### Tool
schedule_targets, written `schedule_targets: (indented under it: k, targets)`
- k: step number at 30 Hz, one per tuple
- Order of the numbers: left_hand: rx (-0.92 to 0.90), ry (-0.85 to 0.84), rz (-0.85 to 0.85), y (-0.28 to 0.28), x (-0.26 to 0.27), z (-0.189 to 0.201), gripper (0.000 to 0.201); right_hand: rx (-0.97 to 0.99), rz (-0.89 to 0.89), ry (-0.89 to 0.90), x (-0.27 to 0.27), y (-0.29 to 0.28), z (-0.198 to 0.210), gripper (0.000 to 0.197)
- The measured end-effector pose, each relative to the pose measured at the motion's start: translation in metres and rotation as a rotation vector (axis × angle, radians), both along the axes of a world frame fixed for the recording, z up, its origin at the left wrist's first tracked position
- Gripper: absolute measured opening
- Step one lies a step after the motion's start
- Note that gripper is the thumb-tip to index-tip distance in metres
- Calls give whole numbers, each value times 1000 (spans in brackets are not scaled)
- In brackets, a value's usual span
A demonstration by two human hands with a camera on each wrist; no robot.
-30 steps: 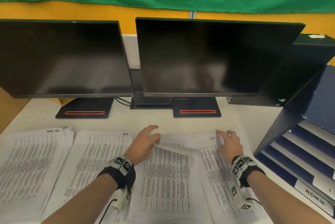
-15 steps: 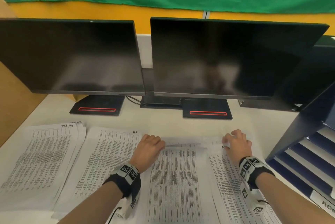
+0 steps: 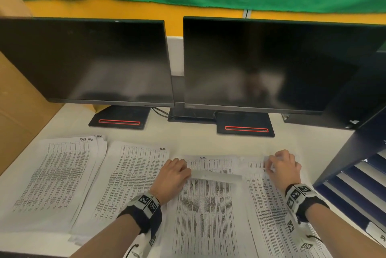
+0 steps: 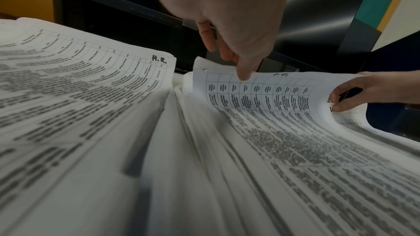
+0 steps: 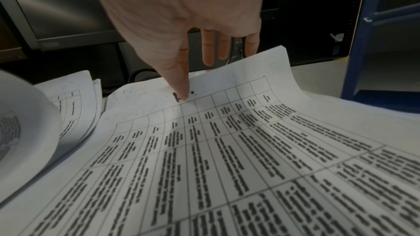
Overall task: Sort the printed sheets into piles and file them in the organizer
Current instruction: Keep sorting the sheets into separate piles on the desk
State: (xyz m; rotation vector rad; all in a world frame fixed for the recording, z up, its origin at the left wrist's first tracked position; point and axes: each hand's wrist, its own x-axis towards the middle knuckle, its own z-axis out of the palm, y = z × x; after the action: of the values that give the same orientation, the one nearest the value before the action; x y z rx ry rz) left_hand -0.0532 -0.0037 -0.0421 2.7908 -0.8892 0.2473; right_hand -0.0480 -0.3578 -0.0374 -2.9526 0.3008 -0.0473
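Your left hand point(image 3: 175, 176) is pinching the top sheet point(image 3: 205, 211) at its far-left corner; your right hand point(image 3: 283, 165) is pinching a far edge beside it. The organizer point(image 3: 355, 186) is standing rightward, nearer your right hand.

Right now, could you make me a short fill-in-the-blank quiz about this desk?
1. Behind the papers stand ____ dark monitors.
2. The pile left of the left hand is marked ____.
3. Both hands lift the far edge of one ____; the right hand pinches it.
4. The blue organizer stands on the person's ____.

Missing: two; H.R.; sheet; right
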Motion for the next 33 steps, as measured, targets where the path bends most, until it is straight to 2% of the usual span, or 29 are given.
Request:
schedule_targets:
  k: [5,7,13,17,21,25,27,30,33]
  targets:
    - [-58,-13,6,-6,6,-2,4,-9,-1,-5,1,0,3,11]
    - [-81,4,2,-8,12,-3,9,-7,2,6,1,-1,5,9]
    - [-92,38,3,-14,25,-4,9,102,87,125,-10,1,12,26]
    - [-94,58,11,-14,33,-9,11,209,-17,72,-20,-3,9,37]
    - [-79,76,6,-16,35,-10,26,256,-112,-64,-39,-7,7,40]
    - [-74,106,19,-17,39,-9,11,282,-153,-72,-52,-12,-3,42]
    - [-57,122,23,-19,41,-8,14,255,-141,-35,-50,-14,-6,50]
    - [-41,140,22,-23,42,-5,14,139,-65,85,-35,-13,0,73]
    - [-25,168,27,-24,44,-5,14,57,11,168,-16,-11,3,78]
